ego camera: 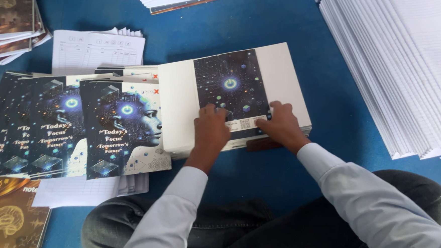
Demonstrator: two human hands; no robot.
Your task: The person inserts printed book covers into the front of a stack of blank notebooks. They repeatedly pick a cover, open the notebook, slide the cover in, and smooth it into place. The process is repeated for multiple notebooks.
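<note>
On the blue tabletop [275,20], a stack of white sheets [179,111] is lying centre, looking heavy as a block yet floppy singly. The glossy dark cover [231,88] on top is probably sliding easily; the left hand [209,127] and right hand [281,123] are pressing its near edge with flat fingers, gripping nothing.

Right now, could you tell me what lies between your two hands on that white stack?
In the head view, the dark printed cover spans the gap between left hand and right hand.
</note>
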